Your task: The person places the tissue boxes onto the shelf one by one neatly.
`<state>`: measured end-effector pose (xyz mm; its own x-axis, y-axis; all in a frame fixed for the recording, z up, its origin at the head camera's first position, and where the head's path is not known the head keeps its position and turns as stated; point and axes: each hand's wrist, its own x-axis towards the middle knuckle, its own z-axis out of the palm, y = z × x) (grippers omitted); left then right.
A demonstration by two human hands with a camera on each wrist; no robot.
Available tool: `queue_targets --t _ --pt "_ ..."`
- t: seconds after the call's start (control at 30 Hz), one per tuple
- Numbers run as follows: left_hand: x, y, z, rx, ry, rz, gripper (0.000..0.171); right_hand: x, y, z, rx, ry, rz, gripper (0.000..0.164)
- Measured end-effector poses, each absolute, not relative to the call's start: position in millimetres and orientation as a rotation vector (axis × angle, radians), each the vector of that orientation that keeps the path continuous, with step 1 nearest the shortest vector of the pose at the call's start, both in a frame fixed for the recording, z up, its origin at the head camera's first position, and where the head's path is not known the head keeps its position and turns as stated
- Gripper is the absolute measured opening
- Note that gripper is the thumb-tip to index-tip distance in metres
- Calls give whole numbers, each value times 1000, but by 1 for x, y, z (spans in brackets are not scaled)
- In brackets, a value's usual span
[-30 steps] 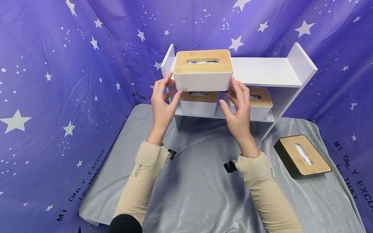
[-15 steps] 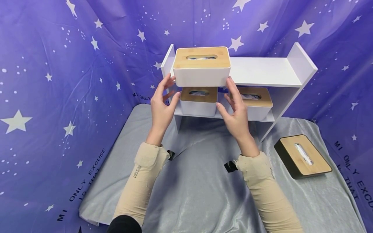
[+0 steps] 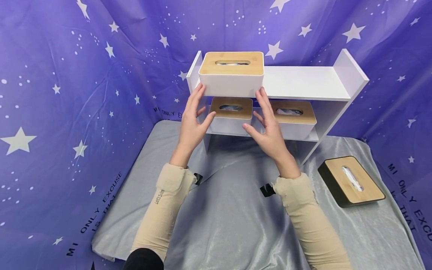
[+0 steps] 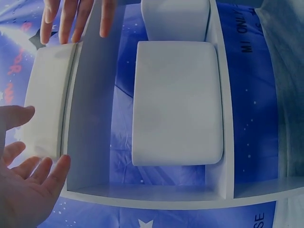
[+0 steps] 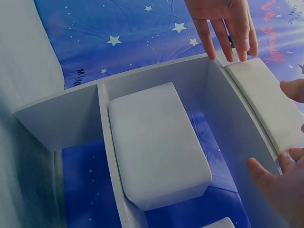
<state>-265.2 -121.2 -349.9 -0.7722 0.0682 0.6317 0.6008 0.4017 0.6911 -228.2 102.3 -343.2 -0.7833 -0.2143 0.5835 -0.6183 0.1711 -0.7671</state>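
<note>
A white tissue box (image 3: 233, 85) with a light wood lid sits at the left end of the upper shelf. My left hand (image 3: 194, 123) is at its lower left corner, fingertips against the side and thumb pointing away from it. At the opposite corner my right hand (image 3: 270, 129) has its fingertips by the front edge, fingers fairly straight. In the left wrist view the same tissue box (image 4: 46, 99) lies between the fingers of both hands. The right wrist view shows the left hand's fingers at one end of the tissue box (image 5: 266, 95).
The white two-tier shelf (image 3: 307, 82) holds two more wood-lidded tissue boxes on its lower board, a left one (image 3: 231, 125) and a right one (image 3: 297, 129). A black tissue box (image 3: 351, 180) lies on the grey cloth (image 3: 233, 210) at the right. Purple starred curtains (image 3: 67, 112) surround the setup.
The upper tissue box has moved back and slightly left onto the top shelf. Both hands have shifted with it, their fingers straightening, and more of the lower boxes shows.
</note>
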Motion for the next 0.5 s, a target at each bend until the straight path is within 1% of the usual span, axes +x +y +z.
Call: queue_targets --t 0.2,0.5 --pt "-267 -118 -353 -598 -2233 -1327 77 -229 104 -344 800 -2137 1645 81" --pt "-265 -115 -354 -619 -2278 -1334 72 -225 106 -349 792 -2149 1634 80"
